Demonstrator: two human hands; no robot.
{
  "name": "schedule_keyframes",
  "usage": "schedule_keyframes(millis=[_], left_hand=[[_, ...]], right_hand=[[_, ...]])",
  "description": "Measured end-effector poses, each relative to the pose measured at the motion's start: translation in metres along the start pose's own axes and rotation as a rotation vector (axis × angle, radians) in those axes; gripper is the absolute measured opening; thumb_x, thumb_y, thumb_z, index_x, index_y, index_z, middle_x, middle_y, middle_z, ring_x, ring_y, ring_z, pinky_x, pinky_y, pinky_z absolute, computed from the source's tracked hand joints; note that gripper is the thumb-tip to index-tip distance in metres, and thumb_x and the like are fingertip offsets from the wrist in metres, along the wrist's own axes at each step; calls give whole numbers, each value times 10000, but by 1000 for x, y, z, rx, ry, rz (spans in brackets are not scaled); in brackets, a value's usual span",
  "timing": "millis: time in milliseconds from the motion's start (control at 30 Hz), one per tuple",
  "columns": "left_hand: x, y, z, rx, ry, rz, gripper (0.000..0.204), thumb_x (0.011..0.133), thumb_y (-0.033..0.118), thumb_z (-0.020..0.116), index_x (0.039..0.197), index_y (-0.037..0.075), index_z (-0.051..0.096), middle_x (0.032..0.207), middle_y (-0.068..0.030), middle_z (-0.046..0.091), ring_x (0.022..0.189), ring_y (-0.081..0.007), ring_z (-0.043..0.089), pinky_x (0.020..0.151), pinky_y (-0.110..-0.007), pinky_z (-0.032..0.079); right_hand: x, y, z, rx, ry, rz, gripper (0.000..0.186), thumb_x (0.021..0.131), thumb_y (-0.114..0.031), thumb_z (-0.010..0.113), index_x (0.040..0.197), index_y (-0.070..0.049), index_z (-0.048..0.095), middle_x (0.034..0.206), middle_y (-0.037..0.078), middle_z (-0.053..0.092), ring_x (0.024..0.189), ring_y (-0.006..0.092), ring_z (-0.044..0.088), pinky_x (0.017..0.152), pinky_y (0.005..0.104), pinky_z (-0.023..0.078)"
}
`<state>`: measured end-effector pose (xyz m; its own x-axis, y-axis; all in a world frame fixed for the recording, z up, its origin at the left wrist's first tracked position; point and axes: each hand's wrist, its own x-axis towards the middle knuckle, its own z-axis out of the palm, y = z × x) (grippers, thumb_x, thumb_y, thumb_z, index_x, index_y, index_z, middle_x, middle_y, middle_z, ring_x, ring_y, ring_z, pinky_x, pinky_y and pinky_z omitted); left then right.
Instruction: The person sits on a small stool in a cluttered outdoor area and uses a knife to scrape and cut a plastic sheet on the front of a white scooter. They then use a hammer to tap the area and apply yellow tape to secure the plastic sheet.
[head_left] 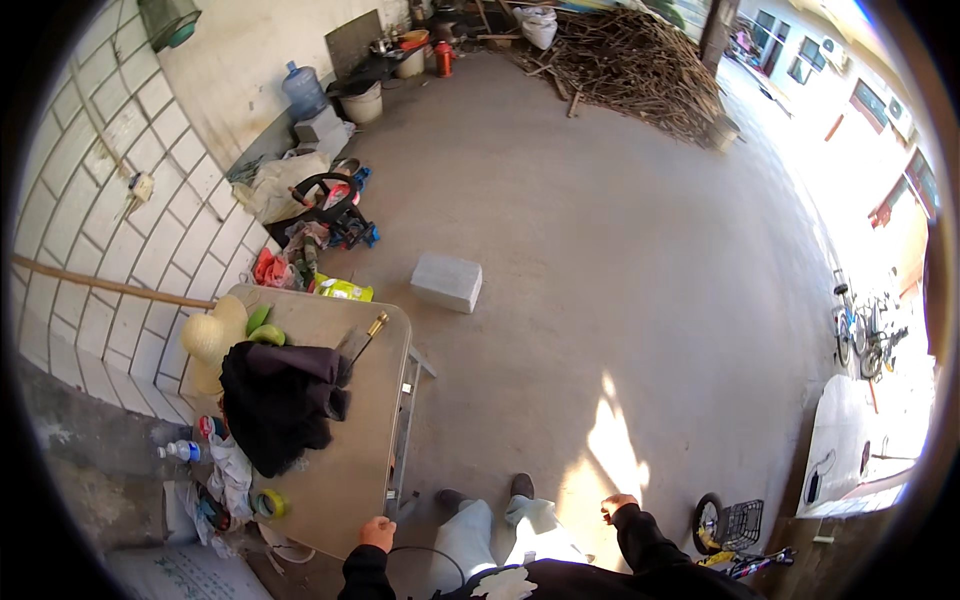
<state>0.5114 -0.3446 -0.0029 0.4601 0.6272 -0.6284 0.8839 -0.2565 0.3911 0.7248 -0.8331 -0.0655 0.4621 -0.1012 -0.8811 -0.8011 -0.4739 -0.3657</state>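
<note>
My left hand [378, 534] is closed in a loose fist beside the near right corner of the folding table [365, 440], and nothing shows in it. Out to the right, over a sunlit patch of floor, my right hand [618, 507] has its fingers curled, also with nothing visible in them. On the table lie a heap of dark clothing [275, 400], a brush with a yellowish handle [372, 330], green curved objects [265, 328] and a roll of yellow-green tape [269, 503]. A straw hat [213, 338] rests at the far left corner.
A pale concrete block [447, 282] sits on the floor beyond the table. Along the left wall are bags, a steering-wheel-like ring [325, 192] and a blue water jug [304, 91]. Firewood [630, 70] is piled at the back. A small bicycle [730, 530] lies at lower right.
</note>
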Motion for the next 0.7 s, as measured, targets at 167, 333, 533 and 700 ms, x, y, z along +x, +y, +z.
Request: schedule_keyframes(millis=[167, 333, 533, 700], left_hand=[[3, -19, -17, -143, 106, -32, 329, 762, 261, 631, 983, 17, 648, 947, -148, 664, 921, -294, 620, 831, -367, 481], [0, -47, -37, -175, 135, -89, 324, 771, 252, 632, 994, 17, 646, 965, -153, 658, 941, -299, 612, 843, -376, 475], [1, -53, -49, -238, 118, -186, 315, 789, 237, 632, 1012, 15, 636, 984, -156, 653, 939, -291, 615, 844, -377, 474], [9, -55, -44, -330, 144, -191, 311, 784, 219, 642, 1013, 10, 632, 970, -153, 655, 932, -275, 618, 825, -366, 482]], right_hand=[[9, -48, 43, -87, -21, 29, 300, 832, -86, 561, 1109, 18, 512, 829, 145, 641, 613, 247, 635, 505, 340, 513], [17, -86, 102, -223, -178, -175, 131, 846, -110, 584, 924, -5, 597, 785, 101, 629, 619, 218, 621, 508, 311, 493], [-9, -136, 141, -592, -310, -611, 113, 825, -120, 617, 864, -15, 632, 706, 52, 608, 577, 128, 570, 495, 251, 461], [16, -179, 183, -1090, -258, -1158, 188, 825, -194, 608, 923, -38, 649, 786, 91, 659, 701, 167, 630, 590, 294, 509]])
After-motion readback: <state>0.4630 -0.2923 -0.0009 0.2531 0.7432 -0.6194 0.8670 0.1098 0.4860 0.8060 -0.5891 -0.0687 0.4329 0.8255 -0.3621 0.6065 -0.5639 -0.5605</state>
